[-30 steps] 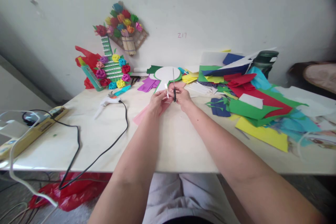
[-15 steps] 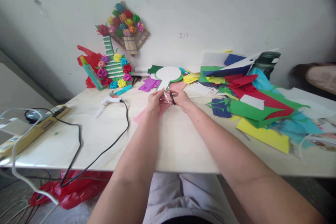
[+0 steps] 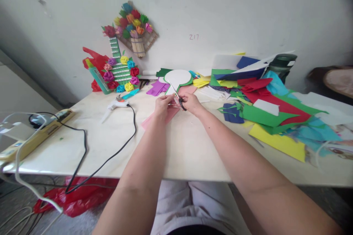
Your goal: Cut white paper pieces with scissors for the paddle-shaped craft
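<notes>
Pale table [image 3: 193, 150] stood against a wall [image 3: 237, 14]. Right hand [image 3: 193, 104] gripped scissors [image 3: 181, 101] by the handles, long axis slanting away and leftward, tips toward the white cutout [image 3: 180, 75]. Left hand [image 3: 162, 105], just left of the handles, pinched white strips [image 3: 171, 104]; exact blade contact unclear.

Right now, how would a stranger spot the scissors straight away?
On the pale table, toward its far edge, the left hand and right hand are close together. The right hand grips the scissors. Black handles and a slim metal blade set them apart from the flat pink paper below.
</notes>
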### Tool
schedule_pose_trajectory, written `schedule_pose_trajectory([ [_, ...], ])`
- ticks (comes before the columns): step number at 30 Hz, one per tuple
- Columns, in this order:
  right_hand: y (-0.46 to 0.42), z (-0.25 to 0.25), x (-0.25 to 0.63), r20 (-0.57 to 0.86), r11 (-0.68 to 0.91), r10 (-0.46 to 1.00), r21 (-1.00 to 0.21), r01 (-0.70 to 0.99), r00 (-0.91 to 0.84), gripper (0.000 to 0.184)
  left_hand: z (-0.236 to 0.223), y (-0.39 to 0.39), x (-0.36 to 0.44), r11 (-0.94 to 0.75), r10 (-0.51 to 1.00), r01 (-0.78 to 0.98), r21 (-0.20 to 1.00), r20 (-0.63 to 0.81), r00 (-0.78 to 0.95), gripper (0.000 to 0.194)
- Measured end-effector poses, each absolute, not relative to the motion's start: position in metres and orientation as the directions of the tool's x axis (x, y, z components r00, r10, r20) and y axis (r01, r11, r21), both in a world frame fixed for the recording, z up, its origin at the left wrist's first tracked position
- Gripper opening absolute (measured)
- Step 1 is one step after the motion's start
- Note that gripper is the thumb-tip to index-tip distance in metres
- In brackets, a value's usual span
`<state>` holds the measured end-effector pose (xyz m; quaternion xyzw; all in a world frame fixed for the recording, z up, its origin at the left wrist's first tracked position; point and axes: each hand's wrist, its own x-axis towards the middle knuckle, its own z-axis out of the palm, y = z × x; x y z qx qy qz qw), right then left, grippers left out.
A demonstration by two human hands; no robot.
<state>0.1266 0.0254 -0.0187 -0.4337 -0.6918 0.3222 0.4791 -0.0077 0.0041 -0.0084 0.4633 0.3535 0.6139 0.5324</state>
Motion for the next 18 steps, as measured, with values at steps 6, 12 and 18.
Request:
schedule_pose_trajectory([
  [6,0.020,-0.013,0.133,0.403,0.430,0.902,-0.799,0.420,-0.157,0.028,-0.012,0.007,-0.012,-0.216,0.976,-0.411,0.886,0.187,-0.111,0.027],
  [12,0.003,0.000,0.141,0.441,0.392,0.885,-0.534,0.749,-0.148,0.033,-0.013,0.009,-0.016,-0.213,0.975,-0.516,0.830,0.147,-0.166,0.026],
  [18,-0.004,0.006,0.148,0.464,0.437,0.850,-0.357,0.825,-0.249,0.035,-0.013,0.009,-0.018,-0.193,0.978,-0.560,0.806,0.112,-0.175,0.024],
])
